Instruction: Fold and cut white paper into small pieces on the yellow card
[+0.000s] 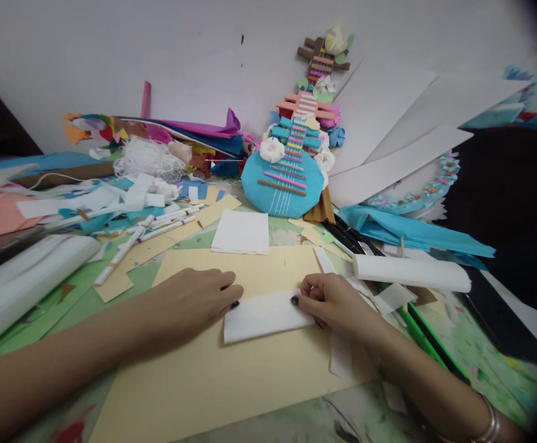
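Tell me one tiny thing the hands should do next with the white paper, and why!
Perhaps slide the left hand along the near edge of the white paper, pressing gently: the right hand holds its right end, and no finger presses that edge.

Bare along the left forearm (79,344) and the right forearm (416,363), right out to the borders of view. Painted very dark, near black, on the thumbnail of the left hand (199,294) — and just so on that of the right hand (331,298). Circled on the right by slim, silvery bangles (494,423) (more than one, too blurred to count) — rounded, shiny, close together.
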`<state>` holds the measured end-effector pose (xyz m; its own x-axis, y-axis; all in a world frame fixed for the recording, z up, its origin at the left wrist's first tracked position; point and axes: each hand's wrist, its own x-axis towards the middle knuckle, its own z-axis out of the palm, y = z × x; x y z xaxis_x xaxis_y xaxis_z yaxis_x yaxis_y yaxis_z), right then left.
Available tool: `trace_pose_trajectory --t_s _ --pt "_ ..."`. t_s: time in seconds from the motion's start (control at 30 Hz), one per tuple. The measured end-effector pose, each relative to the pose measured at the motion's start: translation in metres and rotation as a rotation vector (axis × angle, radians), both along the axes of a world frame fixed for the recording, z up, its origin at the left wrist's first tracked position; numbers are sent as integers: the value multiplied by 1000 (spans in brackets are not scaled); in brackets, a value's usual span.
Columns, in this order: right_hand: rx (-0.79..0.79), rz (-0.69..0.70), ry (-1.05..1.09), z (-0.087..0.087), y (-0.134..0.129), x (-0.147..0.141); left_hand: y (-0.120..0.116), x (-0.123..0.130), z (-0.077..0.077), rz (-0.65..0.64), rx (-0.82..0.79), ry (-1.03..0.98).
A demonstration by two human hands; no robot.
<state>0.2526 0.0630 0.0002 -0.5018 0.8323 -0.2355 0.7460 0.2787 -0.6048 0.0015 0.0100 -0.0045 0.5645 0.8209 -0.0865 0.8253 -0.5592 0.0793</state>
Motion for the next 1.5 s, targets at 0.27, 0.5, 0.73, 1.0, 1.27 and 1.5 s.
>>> trace_pose_trajectory --t_s 0.27,0.5,0.73,1.0,1.27,1.5 --pt "94 -3 -51 1 0 -2 2 3 1 2 -11 12" --pt "107 -8 -48 -1 0 -1 0 -2 -8 -20 49 31" --pt "87 -25 -54 0 -1 -1 -1 1 -8 -32 56 60" --pt "56 -48 -15 -5 3 0 -1 6 -2 -32 104 48" --pt "50 -48 142 -11 1 4 -1 6 -5 -307 190 -201" --pt "351 191 135 -13 0 4 -3 4 -8 -411 293 -181"
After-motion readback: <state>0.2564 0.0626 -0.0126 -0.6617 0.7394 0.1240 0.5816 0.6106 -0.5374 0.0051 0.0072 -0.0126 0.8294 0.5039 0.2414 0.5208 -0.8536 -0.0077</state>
